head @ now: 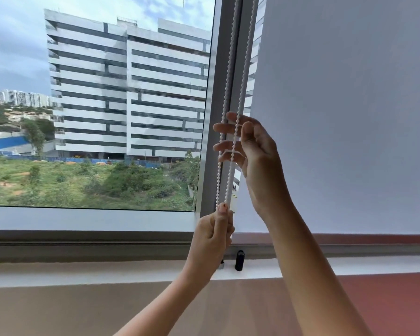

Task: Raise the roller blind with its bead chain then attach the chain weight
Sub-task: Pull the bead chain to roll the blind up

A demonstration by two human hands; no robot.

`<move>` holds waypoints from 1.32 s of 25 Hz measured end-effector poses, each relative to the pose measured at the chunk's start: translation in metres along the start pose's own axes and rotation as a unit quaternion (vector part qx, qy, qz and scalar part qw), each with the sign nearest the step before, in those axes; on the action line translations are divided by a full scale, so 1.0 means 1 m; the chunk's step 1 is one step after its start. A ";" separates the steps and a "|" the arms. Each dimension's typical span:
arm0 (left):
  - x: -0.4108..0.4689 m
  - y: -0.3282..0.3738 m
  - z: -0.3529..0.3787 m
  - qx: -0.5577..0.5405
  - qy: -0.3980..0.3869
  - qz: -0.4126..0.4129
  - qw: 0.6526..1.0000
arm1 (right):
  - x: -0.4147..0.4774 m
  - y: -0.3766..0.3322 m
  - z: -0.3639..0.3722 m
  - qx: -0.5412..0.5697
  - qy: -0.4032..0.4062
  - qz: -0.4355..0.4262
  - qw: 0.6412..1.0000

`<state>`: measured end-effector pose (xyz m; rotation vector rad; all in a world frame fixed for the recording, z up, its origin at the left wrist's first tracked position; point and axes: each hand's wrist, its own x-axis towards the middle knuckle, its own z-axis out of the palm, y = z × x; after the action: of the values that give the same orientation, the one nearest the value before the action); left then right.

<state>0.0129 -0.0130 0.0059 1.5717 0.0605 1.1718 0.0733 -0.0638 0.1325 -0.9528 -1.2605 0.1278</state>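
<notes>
Two hands work at the bead chain (pixel 230 180), whose two white strands hang down in front of the grey window frame (pixel 218 93), between the open glass pane and the roller blind (pixel 349 117). Lower down, the left hand (pixel 214 234) is clenched around the chain with the thumb pointing up along it, just above the window sill (pixel 107 270). Higher up, the right hand (pixel 252 146) is released: its fingers are spread and nearly straight, reaching in behind both strands, which run across them, with the thumb lying just beside the right strand. The pale blind is lowered over the right-hand pane, its bottom edge close above the sill. A small black chain weight (pixel 239 260) stands upright on the sill, just beside the left wrist and apart from the chain. Another small dark piece (pixel 221 265) sits near it, partly hidden by the left hand. Through the glass a large white office building (pixel 131 93) rises above green scrubland.
</notes>
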 end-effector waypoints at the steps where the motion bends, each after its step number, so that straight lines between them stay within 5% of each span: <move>1: 0.002 -0.001 0.000 0.014 0.004 0.001 1.000 | 0.003 -0.005 0.002 0.025 -0.011 0.000 1.000; 14: 0.021 0.000 -0.002 -0.095 -0.029 -0.086 0.991 | 0.004 0.003 0.006 0.027 0.120 -0.106 0.987; 25: 0.064 0.062 0.000 -0.126 -0.075 0.033 0.989 | -0.052 0.040 0.017 -0.009 0.157 -0.092 0.983; 33: 0.071 0.114 0.017 -0.139 -0.131 -0.009 0.982 | -0.060 0.036 0.003 -0.248 0.232 -0.222 0.914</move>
<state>0.0011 -0.0267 0.1402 1.4587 -0.2515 0.9072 0.0642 -0.0736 0.0632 -1.0163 -1.0418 -0.7697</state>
